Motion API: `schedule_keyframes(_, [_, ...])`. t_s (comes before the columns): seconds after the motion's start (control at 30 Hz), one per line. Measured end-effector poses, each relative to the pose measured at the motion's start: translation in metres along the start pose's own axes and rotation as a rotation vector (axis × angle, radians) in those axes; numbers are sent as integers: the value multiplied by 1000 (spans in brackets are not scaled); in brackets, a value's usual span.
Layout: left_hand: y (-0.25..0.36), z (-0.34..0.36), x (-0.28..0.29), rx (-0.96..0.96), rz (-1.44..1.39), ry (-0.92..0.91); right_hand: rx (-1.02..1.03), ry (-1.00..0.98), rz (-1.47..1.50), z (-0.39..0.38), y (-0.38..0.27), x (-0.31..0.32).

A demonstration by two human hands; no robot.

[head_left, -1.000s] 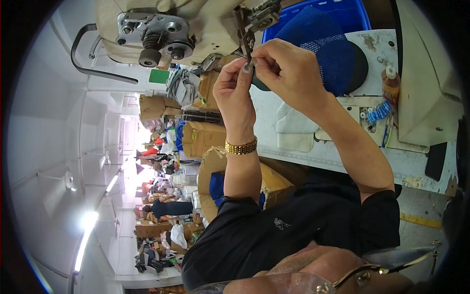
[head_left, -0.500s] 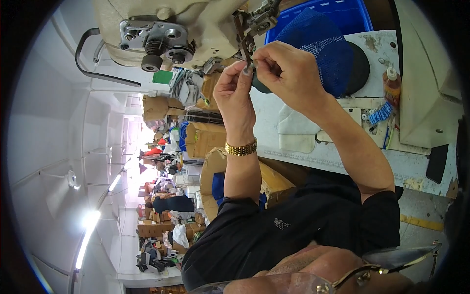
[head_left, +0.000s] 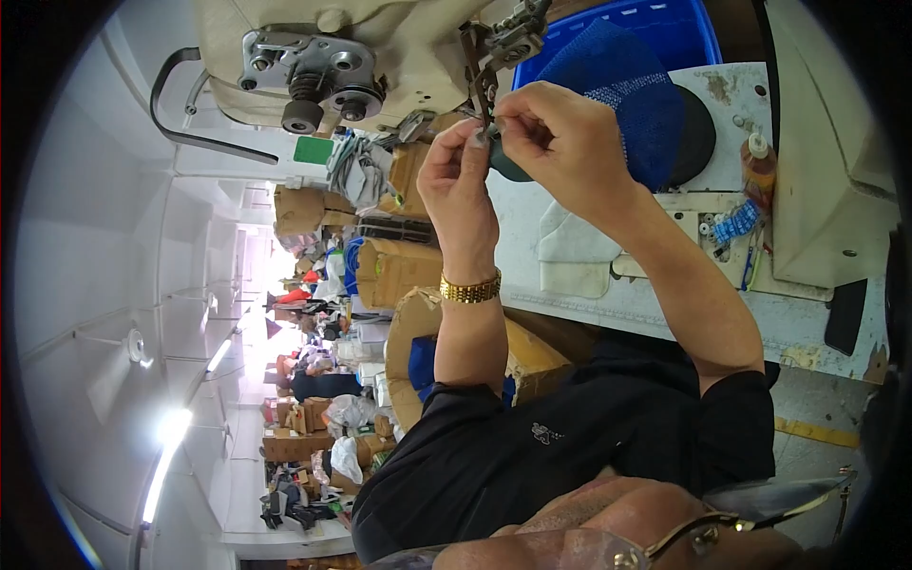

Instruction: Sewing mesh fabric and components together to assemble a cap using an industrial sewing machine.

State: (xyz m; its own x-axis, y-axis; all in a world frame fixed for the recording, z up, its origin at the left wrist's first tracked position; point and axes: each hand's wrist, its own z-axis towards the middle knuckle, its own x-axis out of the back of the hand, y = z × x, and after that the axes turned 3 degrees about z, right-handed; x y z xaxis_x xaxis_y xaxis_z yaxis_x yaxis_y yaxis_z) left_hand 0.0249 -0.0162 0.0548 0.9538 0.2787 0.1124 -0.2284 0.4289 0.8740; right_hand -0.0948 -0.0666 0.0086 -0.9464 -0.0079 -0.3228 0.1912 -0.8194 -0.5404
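My left hand (head_left: 460, 180), with a gold link band (head_left: 470, 287) at its wrist, is closed in a pinch just under the needle bar (head_left: 479, 76) of a beige sewing machine (head_left: 418, 52). Facing it, my right hand (head_left: 570, 142) also pinches with thumb and forefinger, its tips almost meeting the left ones. Whatever lies between the fingers is too small to make out. Behind the right hand, a blue mesh cap (head_left: 655, 119) with a dark brim (head_left: 698, 138) rests on the white worktable (head_left: 727, 85).
A blue crate (head_left: 701, 28) stands past the cap. White cloth pieces (head_left: 575, 237) lie beside my right forearm. Farther right are a bottle (head_left: 758, 169) and a blue checked bundle (head_left: 736, 223). An open cardboard box (head_left: 541, 356) sits below the table edge.
Both hands keep their pinch near the needle bar, with barely any movement. The machine appears slightly shifted right and down in view. A dark-clothed person in the background has shifted left.
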Motion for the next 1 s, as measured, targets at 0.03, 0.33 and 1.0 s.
schedule_keyframes(0.03, [3, -3, -3, -6, 6, 61, 6, -3, 0, 0, -3, 2])
schedule_keyframes(0.33, [10, -59, -6, -336, 177, -111, -132, -45, 150, -34, -65, 29])
schedule_keyframes(1.0, [-28, -94, 15, 34, -279, -78, -259, -470, 424, -20, -159, 63])
